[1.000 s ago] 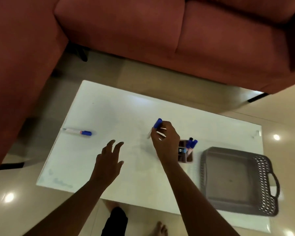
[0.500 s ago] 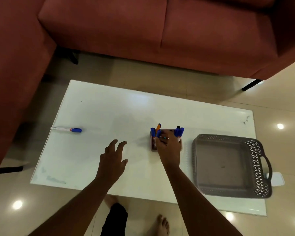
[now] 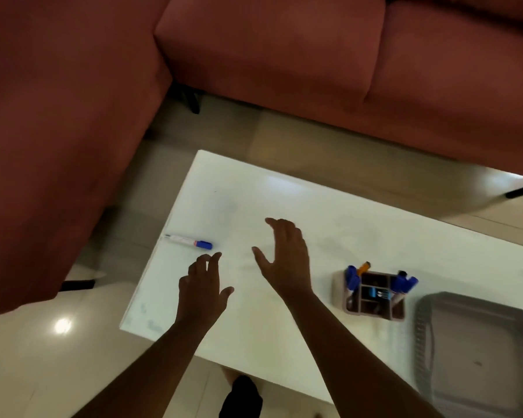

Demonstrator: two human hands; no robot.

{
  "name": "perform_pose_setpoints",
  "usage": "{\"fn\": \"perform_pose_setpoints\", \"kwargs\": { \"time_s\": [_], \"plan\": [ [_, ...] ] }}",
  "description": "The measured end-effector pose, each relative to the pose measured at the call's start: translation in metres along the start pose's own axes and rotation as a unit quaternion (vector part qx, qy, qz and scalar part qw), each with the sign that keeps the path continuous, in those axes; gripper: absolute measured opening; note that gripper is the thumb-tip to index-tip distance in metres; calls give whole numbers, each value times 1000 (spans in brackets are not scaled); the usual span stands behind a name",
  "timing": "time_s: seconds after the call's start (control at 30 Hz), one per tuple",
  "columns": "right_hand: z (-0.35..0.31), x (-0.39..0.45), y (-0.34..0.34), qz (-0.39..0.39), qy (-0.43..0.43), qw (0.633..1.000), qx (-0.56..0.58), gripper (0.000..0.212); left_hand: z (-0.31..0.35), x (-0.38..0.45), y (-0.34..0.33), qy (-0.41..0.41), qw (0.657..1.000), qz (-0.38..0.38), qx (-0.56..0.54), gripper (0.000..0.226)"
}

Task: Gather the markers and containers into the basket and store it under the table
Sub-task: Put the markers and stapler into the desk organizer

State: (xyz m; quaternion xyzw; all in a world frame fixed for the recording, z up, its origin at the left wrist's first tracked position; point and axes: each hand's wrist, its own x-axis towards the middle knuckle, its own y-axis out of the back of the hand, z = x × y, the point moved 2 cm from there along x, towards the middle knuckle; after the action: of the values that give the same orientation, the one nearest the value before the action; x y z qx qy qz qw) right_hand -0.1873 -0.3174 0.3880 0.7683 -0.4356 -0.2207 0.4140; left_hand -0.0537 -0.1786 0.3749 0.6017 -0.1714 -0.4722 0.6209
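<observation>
A white marker with a blue cap (image 3: 188, 241) lies near the left edge of the white table (image 3: 375, 224). My left hand (image 3: 204, 289) hovers just right of and below it, fingers apart, empty. My right hand (image 3: 287, 257) is spread open over the table's middle, holding nothing. A brown divided container (image 3: 375, 294) stands to the right with several blue-capped markers and one orange one upright in it. The grey basket (image 3: 477, 351) sits at the table's right end, its inside bare, partly cut off by the frame.
A red-brown sofa (image 3: 314, 61) wraps around the far and left sides of the table. Glossy beige floor (image 3: 43, 357) shows on the left and near side. My foot and dark trouser leg (image 3: 242, 393) are below the table's near edge.
My right hand has left the container, where the blue marker now stands, and swung left over the table's middle. My left hand has moved closer to the lying marker. The view has shifted left.
</observation>
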Motion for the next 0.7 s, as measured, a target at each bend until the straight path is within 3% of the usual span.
{"fn": "perform_pose_setpoints", "kwargs": {
  "time_s": [0.17,0.37,0.53,0.7],
  "plan": [
    [-63,39,-88,-97,104,989,-31,48,-69,19,12,51,999,5,7,79],
    [-83,51,-165,-212,122,958,-147,33,-125,29,12,91,996,-4,4,75],
    [-56,35,-157,-178,80,965,-173,27,-128,30,6,81,997,-17,1,71],
    [-31,13,-97,-140,7,989,-47,17,-93,26,4,50,998,-23,2,68]
  ]
}}
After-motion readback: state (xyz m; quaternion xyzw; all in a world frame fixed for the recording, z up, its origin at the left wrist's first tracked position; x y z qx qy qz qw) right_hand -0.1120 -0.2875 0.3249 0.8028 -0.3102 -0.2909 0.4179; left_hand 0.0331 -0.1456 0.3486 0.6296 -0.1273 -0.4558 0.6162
